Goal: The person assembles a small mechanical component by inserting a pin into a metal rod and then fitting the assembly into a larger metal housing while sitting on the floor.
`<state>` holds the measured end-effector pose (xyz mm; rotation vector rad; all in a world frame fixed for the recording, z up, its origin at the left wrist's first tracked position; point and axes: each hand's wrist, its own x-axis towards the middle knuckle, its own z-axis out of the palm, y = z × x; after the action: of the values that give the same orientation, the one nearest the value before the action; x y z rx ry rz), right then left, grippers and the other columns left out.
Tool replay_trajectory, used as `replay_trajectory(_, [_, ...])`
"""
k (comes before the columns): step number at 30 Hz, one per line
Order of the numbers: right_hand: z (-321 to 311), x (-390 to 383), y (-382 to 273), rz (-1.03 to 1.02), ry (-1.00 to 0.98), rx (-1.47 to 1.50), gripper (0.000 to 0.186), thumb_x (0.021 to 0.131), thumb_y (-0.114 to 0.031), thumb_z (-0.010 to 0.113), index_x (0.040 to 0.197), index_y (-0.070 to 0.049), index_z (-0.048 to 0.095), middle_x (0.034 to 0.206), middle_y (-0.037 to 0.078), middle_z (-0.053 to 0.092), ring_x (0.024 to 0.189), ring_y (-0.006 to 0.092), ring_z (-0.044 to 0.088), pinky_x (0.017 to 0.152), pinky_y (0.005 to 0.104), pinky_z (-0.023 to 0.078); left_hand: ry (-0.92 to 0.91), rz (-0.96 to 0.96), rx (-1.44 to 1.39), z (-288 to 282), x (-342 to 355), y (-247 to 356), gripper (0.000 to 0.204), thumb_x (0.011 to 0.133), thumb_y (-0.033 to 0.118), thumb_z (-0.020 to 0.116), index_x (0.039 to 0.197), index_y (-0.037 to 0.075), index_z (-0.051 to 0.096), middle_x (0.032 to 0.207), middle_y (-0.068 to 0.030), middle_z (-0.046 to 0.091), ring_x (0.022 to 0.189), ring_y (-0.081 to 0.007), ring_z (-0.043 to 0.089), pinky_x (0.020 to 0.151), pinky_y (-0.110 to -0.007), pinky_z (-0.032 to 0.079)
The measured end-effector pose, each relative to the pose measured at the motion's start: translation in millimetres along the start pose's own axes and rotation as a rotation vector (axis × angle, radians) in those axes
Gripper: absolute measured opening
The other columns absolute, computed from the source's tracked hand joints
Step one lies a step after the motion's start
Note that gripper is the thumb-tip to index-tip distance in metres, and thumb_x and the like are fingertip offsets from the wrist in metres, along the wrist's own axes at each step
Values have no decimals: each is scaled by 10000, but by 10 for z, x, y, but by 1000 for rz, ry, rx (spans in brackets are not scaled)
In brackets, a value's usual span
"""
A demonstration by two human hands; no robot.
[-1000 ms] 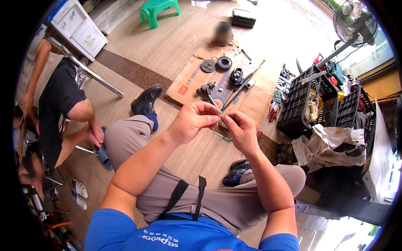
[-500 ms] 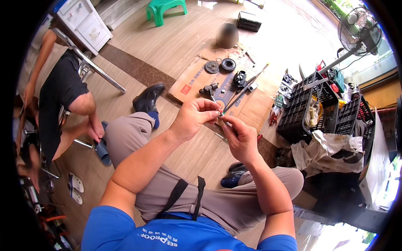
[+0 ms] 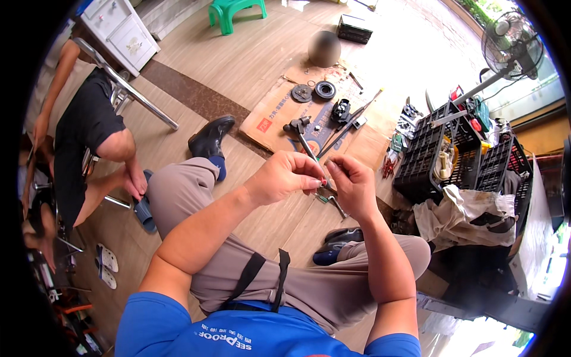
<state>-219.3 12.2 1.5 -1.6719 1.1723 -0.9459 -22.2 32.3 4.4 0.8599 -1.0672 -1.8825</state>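
My left hand [image 3: 284, 178] pinches a tiny red piece [image 3: 323, 183] between thumb and fingertips; its exact kind is too small to tell. Close beside it on the right, my right hand [image 3: 355, 189] is raised with thumb and forefinger drawn together; whatever they hold, if anything, cannot be made out. The two hands are slightly apart. Beyond them, a dark-headed tool with a long metal handle [image 3: 307, 145] lies partly on flattened cardboard [image 3: 270, 110]. A black ring-shaped part [image 3: 325, 90], a dark round disc [image 3: 301, 93] and a black housing [image 3: 341, 110] rest farther back.
Black plastic crates [image 3: 419, 163] with tools and a cloth [image 3: 461, 217] stand at right, near a standing fan [image 3: 511, 44]. A green stool [image 3: 237, 13] and black box [image 3: 355, 30] are at the back. A seated person [image 3: 89, 137] is at left.
My hands have moved apart and slightly nearer to me. The red piece stays in my left fingertips, and my right fingers have come away from it.
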Motion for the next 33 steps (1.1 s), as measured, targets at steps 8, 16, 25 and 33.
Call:
replay_trajectory(8, [103,-101,210,454,-227,748,172,976,-192,578,972,-29,634,601,-50,463,484,44,393,443,218,308,197,168,-289,-125,15,73,125,881,-20,634,1001,-3,665,931,-85,692,791,-155,640,720,-280,518])
replay_trajectory(16, [126,-110,171,527,42,446,266,974,-150,563,1206,-22,584,791,65,650,597,85,592,512,220,442,279,209,-63,-83,29,55,122,882,-12,636,1001,-25,660,907,-69,682,766,-134,628,703,-265,513])
replay_trajectory(25, [301,-145,-18,178,-135,769,381,996,-65,498,1365,6,444,1111,80,627,839,125,634,731,255,523,241,132,-29,-26,14,14,125,882,-13,631,1004,-24,656,896,-61,680,780,-116,634,710,-251,524])
replay_trajectory(33, [313,-183,44,79,-9,499,192,944,-49,599,1123,7,637,906,23,671,750,80,601,679,223,505,281,139,-93,-24,22,-6,122,885,-3,639,1005,-20,655,905,-61,679,777,-114,629,703,-244,527])
